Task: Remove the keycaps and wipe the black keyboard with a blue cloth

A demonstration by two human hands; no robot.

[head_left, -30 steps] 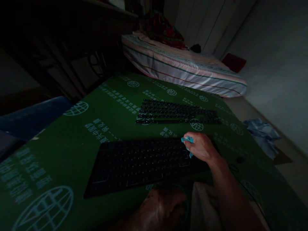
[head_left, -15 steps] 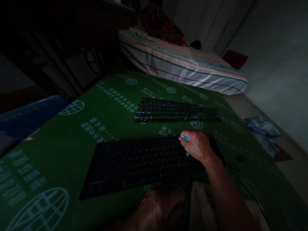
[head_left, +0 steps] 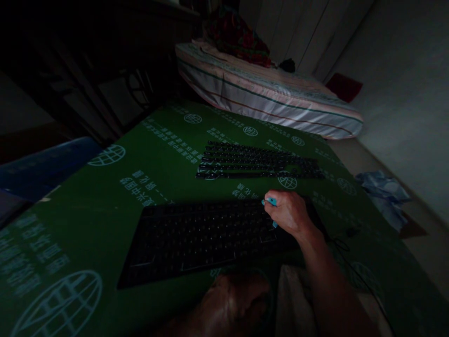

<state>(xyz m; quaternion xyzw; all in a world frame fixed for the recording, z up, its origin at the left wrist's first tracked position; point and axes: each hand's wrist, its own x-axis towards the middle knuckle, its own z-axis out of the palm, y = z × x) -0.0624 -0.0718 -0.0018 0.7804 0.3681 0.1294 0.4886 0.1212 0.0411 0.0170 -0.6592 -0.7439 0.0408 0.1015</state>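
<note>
Over the oblong black keyboard [head_left: 196,236], curled right fingers [head_left: 273,193] clasp a turquoise tool [head_left: 272,201].

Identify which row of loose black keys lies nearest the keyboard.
The front row, the one with the long bar; the other rows lie beyond it, farther from the keyboard.

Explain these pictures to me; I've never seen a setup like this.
There is no robot here: a person works with two bare hands. A camera worn on the head looks forward and down, so you see roughly what the wearer faces. On the green printed surface lies a black keyboard; beyond it, rows of small black pieces look like keycaps. The right hand grips a small turquoise object over the keyboard's right part. What looks like the left hand is near the keyboard's front edge, too dim to read clearly.
</note>
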